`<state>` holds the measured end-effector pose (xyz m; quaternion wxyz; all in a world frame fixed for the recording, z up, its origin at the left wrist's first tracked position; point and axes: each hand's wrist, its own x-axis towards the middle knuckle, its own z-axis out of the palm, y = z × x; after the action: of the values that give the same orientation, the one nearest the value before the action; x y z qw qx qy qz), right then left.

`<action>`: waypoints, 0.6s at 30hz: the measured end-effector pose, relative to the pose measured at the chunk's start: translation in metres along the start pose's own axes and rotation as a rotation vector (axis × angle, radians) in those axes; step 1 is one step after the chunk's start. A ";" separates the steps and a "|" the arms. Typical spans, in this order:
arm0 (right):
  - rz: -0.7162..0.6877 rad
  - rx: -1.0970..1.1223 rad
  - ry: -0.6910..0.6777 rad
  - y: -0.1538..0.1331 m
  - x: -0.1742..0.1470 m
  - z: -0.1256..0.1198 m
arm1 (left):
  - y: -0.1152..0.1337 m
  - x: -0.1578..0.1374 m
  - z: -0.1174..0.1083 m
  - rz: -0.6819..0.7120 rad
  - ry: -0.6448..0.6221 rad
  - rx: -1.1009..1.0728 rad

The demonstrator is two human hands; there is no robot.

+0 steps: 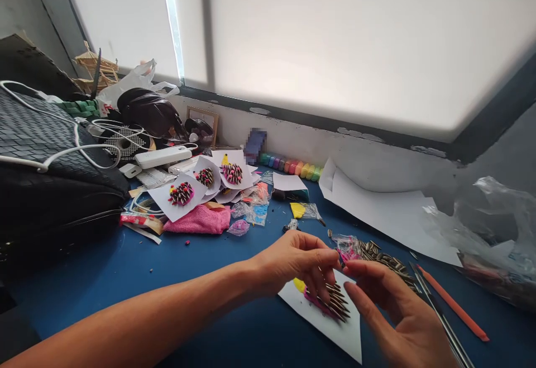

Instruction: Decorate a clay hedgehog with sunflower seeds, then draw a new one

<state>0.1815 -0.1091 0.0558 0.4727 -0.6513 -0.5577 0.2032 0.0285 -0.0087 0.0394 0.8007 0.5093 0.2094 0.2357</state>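
Over a white paper card (352, 340) my left hand (304, 262) is closed in a pinch. A tiny dark and pink bit shows at its fingertips, too small to make out. My right hand (389, 301) faces it from the right, its index fingertip almost touching that bit and its thumb apart. Beneath the hands, the card bears a hedgehog shape of magenta clay with rows of striped sunflower seeds (338, 304) as spines and a yellow clay part (298, 285). My left fingers cover some of it. Loose sunflower seeds (389, 261) lie behind my right hand, beside a bag of magenta clay (349, 248).
Seed-and-clay hedgehog cards (167, 203) lie at the back left by a pink cloth (199, 220). A black bag (62, 189) stands far left. An orange pencil (454, 304) and a dark pen (439, 315) lie right. Clay tubs (293, 167) line the wall.
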 end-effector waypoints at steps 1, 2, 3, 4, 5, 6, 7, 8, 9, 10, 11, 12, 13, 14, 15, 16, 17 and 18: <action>0.026 0.011 0.023 0.000 0.000 0.000 | 0.001 0.000 -0.001 0.000 -0.019 -0.009; 0.047 0.024 0.039 -0.001 0.000 0.001 | 0.001 -0.001 -0.001 0.001 -0.036 -0.018; 0.060 0.034 0.040 -0.001 -0.001 0.001 | 0.001 -0.001 -0.001 0.003 -0.049 -0.025; 0.065 0.043 0.040 -0.002 -0.002 0.002 | 0.002 -0.001 -0.001 0.003 -0.053 -0.030; 0.067 0.048 0.039 -0.002 -0.002 0.002 | 0.002 -0.002 0.000 0.000 -0.052 -0.031; 0.069 0.051 0.037 -0.001 -0.002 0.003 | 0.002 -0.002 0.001 -0.006 -0.046 -0.030; 0.070 0.051 0.031 -0.001 -0.002 0.002 | 0.002 -0.003 0.002 -0.015 -0.041 -0.024; 0.072 0.044 0.022 0.000 -0.002 0.002 | 0.003 -0.003 0.003 -0.025 -0.036 -0.015; 0.070 0.034 0.002 0.002 -0.001 0.000 | 0.003 -0.003 0.004 -0.033 -0.034 -0.005; 0.066 0.021 -0.017 0.003 0.000 -0.001 | 0.003 -0.003 0.005 -0.036 -0.032 0.008; 0.062 0.006 -0.028 0.005 0.001 -0.003 | 0.004 -0.004 0.006 -0.036 -0.027 0.020; 0.055 -0.008 -0.035 0.006 0.003 -0.005 | 0.005 -0.004 0.006 -0.035 -0.022 0.030; 0.044 -0.018 -0.047 0.007 0.005 -0.007 | 0.005 -0.004 0.007 -0.034 -0.016 0.037; 0.030 -0.024 -0.059 0.008 0.006 -0.008 | 0.006 -0.004 0.007 -0.034 -0.010 0.044; 0.017 -0.025 -0.075 0.009 0.007 -0.008 | 0.006 -0.004 0.006 -0.034 -0.004 0.052; 0.007 -0.022 -0.092 0.009 0.008 -0.008 | 0.006 -0.003 0.005 -0.035 0.001 0.055; 0.002 -0.011 -0.122 0.009 0.009 -0.007 | 0.006 -0.002 0.003 -0.040 0.003 0.053; 0.007 0.008 -0.141 0.009 0.008 -0.006 | 0.005 -0.001 0.000 -0.043 0.001 0.048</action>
<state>0.1932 -0.1031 0.0529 0.4340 -0.6353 -0.5867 0.2525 0.0269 -0.0078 0.0440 0.7931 0.5235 0.2264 0.2135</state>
